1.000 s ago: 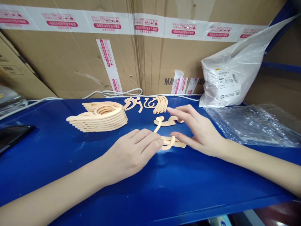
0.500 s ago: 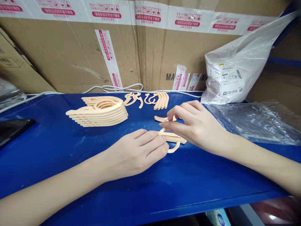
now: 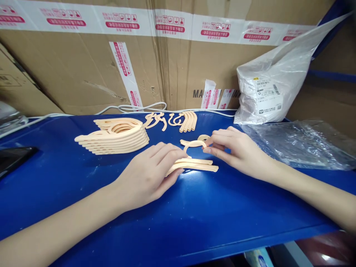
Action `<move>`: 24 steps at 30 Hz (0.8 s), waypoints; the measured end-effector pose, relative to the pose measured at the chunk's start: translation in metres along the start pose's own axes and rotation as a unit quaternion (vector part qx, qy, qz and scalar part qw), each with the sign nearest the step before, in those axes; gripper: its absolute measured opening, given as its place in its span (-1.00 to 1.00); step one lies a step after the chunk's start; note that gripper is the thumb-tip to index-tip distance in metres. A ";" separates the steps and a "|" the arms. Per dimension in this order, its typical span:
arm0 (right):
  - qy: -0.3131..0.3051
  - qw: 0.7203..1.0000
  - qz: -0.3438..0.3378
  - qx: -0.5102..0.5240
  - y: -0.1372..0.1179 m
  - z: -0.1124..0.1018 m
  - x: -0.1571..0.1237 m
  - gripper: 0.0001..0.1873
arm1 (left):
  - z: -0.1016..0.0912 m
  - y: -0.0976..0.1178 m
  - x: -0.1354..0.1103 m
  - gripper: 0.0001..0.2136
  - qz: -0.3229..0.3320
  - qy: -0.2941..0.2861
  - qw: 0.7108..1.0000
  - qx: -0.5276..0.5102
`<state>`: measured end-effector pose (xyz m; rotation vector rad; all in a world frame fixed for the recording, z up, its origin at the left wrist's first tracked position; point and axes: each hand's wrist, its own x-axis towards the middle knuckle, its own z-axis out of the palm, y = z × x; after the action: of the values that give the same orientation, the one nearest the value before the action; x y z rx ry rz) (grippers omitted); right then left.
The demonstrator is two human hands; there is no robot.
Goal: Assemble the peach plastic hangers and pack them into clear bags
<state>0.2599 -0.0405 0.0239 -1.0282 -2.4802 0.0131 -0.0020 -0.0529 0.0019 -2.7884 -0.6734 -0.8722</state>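
My left hand [image 3: 155,168] is closed around a cream plastic folding hanger [image 3: 198,167], whose two slim arms stick out to the right, side by side. From the hanger's top rises a curved hook [image 3: 187,147]. My right hand [image 3: 236,150] pinches the hook's free end between thumb and fingers. Just behind the hook lies another cream piece [image 3: 184,142], partly covered, so its full shape is hidden. To the left sits a neat stack of folded cream hangers [image 3: 119,142].
Loose cream hooks [image 3: 155,119] and several curved arms [image 3: 189,121] lie at the back of the blue table [image 3: 172,230]. A white bag [image 3: 258,96] and clear plastic wrap [image 3: 300,144] are at right. A dark flat device [image 3: 16,159] lies far left, below a white cable [image 3: 111,108].
The hook has swung up from the near side of the arms to the far side. My right hand has shifted slightly right; my left hand has turned, its thumb now showing underneath.
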 end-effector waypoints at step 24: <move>-0.044 0.860 0.205 0.465 0.000 0.017 0.002 -0.77 | -0.001 -0.007 -0.004 -0.79 -0.130 -0.143 0.978 -0.079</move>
<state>0.2514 -0.0363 0.0099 -1.0466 -1.8460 1.2719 -0.0085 -0.0483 0.0004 -3.0496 -1.0794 -0.5856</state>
